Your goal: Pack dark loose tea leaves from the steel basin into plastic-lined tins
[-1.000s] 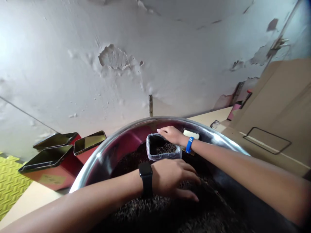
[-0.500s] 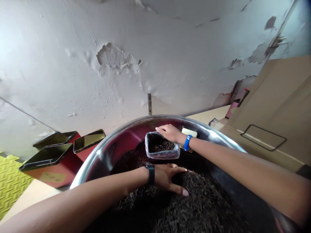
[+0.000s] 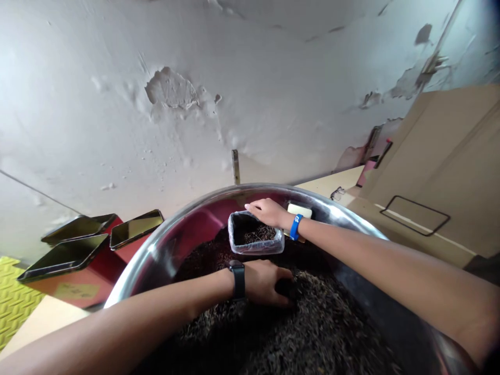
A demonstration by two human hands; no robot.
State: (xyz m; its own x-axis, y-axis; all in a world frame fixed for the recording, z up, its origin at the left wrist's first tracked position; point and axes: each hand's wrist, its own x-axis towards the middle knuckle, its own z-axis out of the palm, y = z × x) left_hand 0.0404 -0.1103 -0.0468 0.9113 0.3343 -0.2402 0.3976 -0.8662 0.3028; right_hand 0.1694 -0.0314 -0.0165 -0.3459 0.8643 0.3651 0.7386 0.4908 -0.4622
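Observation:
A large metal basin (image 3: 219, 196) holds a heap of dark dried leaves (image 3: 324, 323). My left hand (image 3: 265, 284), with a black watch at its wrist, has its fingers curled into the leaves; the fingertips are hidden. Behind it stands a plastic-lined container (image 3: 255, 248), partly filled with the same dark leaves. My right hand (image 3: 269, 212), wearing a blue wristband (image 3: 296, 227), rests over the container's right back rim with its fingers close together. What is under its palm cannot be made out.
Several open red tins (image 3: 82, 281) stand left of the basin. A pale lid-like piece (image 3: 300, 210) lies inside its back right. Glasses (image 3: 337, 193), cardboard (image 3: 441, 140) and a black wire frame (image 3: 414, 214) are at the right. The peeling wall (image 3: 273, 104) rises behind.
My left hand's fingers, spread over the leaves before, have bent down into them. My right hand stays at the container. The whole view has shifted slightly.

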